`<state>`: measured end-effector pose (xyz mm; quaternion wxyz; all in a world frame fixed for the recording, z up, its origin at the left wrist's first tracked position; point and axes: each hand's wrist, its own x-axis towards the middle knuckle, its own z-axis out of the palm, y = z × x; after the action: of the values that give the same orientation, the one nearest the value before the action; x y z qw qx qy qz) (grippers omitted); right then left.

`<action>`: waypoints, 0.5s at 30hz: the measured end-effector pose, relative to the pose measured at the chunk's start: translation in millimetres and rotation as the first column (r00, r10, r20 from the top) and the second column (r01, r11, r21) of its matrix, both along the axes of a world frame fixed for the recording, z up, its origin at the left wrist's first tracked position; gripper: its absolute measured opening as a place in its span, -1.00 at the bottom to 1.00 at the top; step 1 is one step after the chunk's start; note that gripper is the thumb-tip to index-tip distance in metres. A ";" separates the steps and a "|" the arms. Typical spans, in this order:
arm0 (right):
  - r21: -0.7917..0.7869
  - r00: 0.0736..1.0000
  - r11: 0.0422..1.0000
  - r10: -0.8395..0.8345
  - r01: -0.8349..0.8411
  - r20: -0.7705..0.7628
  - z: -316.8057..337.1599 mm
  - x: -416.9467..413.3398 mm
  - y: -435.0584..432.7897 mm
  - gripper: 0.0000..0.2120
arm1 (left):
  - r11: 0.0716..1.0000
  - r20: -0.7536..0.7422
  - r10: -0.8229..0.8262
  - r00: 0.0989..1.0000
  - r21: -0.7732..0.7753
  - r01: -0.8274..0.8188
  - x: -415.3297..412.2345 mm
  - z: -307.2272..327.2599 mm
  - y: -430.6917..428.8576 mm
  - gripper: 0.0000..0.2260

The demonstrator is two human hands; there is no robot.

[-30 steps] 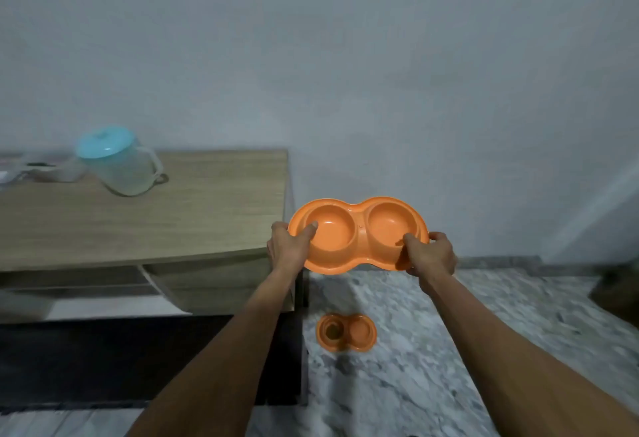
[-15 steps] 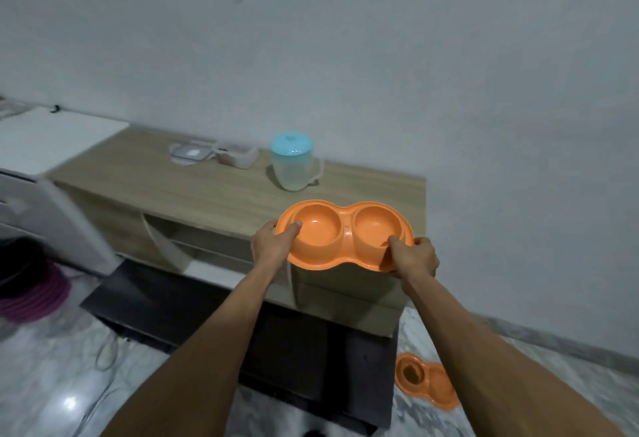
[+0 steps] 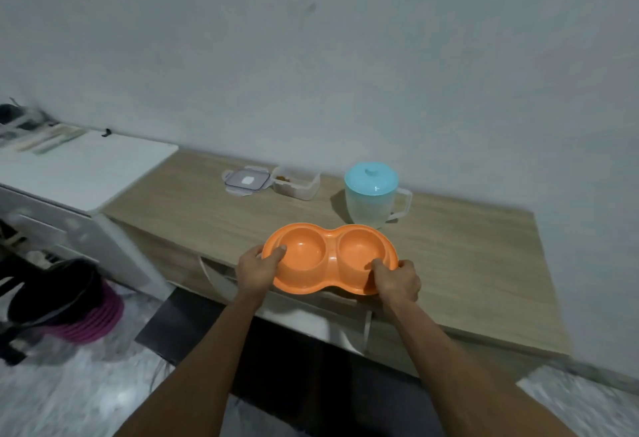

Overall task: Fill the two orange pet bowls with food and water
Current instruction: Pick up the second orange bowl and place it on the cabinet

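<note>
Orange double bowl (image 3: 330, 258), both hands gripping

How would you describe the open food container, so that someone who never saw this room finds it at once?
Look at the long wooden cabinet top against the wall. Near its back edge stand three things in a row: a flat lid, a small clear box, and a jug with a blue lid. The open food container is the middle one, the only lidless box, with something brown inside.

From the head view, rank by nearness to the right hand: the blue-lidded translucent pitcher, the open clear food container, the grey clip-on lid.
1. Blue-lidded translucent pitcher, just beyond the right hand.
2. Open clear food container, back left.
3. Grey clip-on lid, farthest left.
</note>
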<state>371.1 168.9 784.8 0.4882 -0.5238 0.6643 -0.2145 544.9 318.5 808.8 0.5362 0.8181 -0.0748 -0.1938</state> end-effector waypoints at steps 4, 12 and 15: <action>0.000 0.999 1.000 0.007 -0.007 -0.032 -3.4 41.5 -0.8 -0.41 | 0.999 0.029 0.015 0.999 0.046 -0.016 42.9 -7.1 -3.5 -0.66; -0.002 0.995 0.996 -0.085 0.085 -0.047 -10.8 125.4 -2.0 -0.39 | 0.984 -0.015 -0.106 0.994 0.144 0.107 137.4 -29.4 -23.8 -0.71; -0.012 0.986 0.988 -0.154 0.153 -0.068 -15.3 153.1 3.4 -0.40 | 0.972 -0.025 -0.174 0.984 0.155 0.176 173.9 -39.1 -27.2 -0.68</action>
<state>524.1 172.3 769.6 0.4453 -0.4798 0.7183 -0.2356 718.8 291.3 769.7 0.4515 0.8468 -0.1280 -0.2504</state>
